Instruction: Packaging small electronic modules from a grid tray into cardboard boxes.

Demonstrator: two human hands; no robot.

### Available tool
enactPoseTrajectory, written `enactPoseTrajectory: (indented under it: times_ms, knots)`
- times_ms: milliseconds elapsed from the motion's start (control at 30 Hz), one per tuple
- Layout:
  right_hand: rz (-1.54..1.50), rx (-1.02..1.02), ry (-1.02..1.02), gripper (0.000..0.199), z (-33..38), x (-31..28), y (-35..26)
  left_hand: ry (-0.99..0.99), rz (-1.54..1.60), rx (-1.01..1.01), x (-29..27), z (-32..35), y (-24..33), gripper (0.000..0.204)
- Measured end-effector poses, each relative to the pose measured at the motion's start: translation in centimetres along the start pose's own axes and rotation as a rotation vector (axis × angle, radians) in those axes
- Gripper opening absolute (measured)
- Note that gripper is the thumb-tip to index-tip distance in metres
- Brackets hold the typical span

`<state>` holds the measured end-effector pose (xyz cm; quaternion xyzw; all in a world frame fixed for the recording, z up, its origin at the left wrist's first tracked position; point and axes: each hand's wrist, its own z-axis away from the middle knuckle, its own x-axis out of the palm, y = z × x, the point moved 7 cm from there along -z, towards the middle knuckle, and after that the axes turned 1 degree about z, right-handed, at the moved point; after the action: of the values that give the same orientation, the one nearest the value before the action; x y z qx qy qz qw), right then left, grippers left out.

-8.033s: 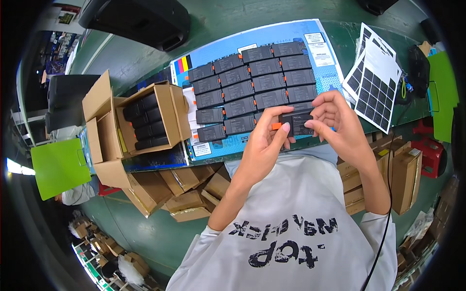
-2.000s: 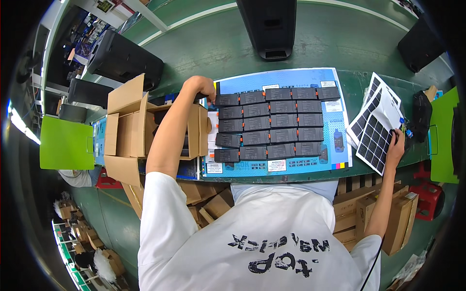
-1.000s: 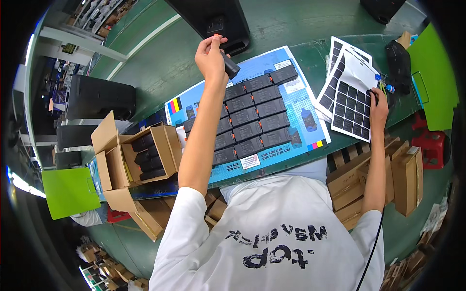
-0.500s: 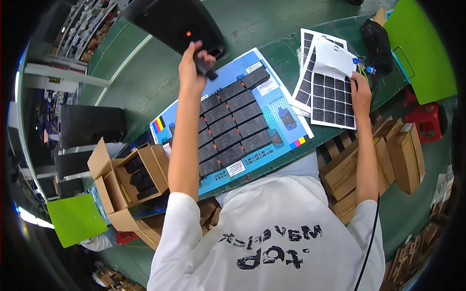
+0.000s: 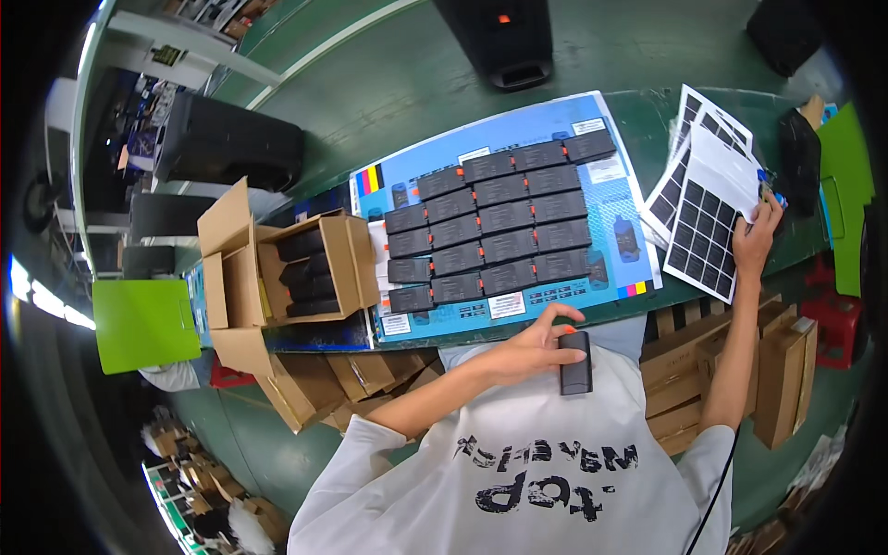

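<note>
My left hand [image 5: 529,353] is closed around a small black box-shaped device [image 5: 575,367] with a bit of orange at its end, held close in front of my shirt. Several similar black devices [image 5: 507,215] with orange tabs lie in rows on a blue printed sheet [image 5: 407,159]. To the right, my right hand [image 5: 757,239] has its fingers bent at the edge of a label sheet [image 5: 708,231] printed with black squares; the upper part of that sheet is bare white. More label sheets [image 5: 668,196] lie partly beneath it.
An open cardboard box [image 5: 356,264] of black devices stands at the left. A large black speaker-like case [image 5: 499,42] is at the far side, another [image 5: 231,143] at far left. A black pouch [image 5: 797,153] lies right of the sheets. Cartons [image 5: 786,379] and a red stool [image 5: 828,319] are below the table.
My left hand has come back from the far side, bringing the black device in front of my shirt. My right hand has shifted up along the label sheet's edge. The whole view has turned.
</note>
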<state>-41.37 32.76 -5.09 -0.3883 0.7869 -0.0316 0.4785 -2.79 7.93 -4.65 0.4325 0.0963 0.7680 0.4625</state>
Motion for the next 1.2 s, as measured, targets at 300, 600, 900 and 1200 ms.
enactPoseTrajectory:
  times_ms: [300, 600, 900, 1200]
  knots:
    - [0.103, -0.126, 0.155, 0.013, -0.1, -0.2, -1.8, 0.078, 0.393, 0.378, -2.3, 0.7, 0.5, 0.036]
    - [0.189, -0.04, 0.186, 0.014, 0.3, -0.2, -0.6, 0.178, 0.109, 0.506, -3.3, 3.0, 3.0, 0.041]
    - [0.26, -0.205, 0.231, 0.017, -1.6, -3.2, -4.0, 0.175, -0.192, 0.725, -2.4, 5.5, 4.8, 0.052]
    - [-0.968, 0.41, -0.669, 0.047, 3.9, -3.8, -27.2, 0.493, -0.692, 0.993, -2.3, 8.1, 9.0, 0.05]
